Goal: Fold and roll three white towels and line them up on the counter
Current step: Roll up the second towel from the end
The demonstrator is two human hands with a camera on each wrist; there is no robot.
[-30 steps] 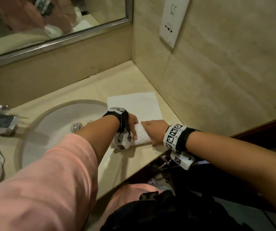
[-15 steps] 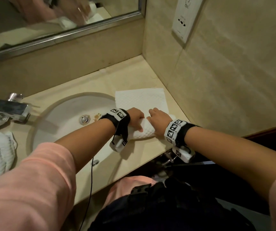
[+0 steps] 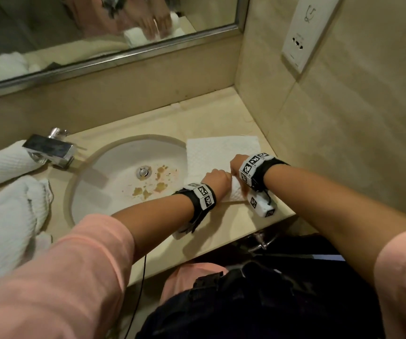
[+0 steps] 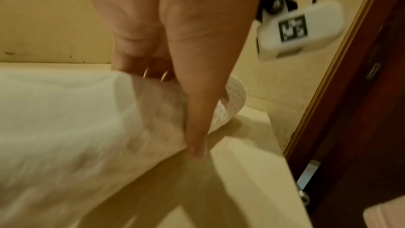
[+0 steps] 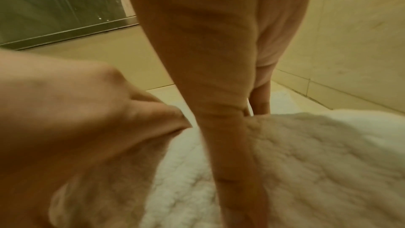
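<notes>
Hands side by side: I curl my left hand (image 3: 217,178) and right hand (image 3: 237,162) onto the towel roll (image 3: 236,193), its axis along the counter (image 3: 221,223) front edge.

Bare tabletop (image 3: 211,118) lies open along the back edge behind the sink (image 3: 113,182). The wall (image 3: 319,143) closes the right edge; the faucet (image 3: 50,150) and piled towels (image 3: 8,211) crowd the left.
</notes>
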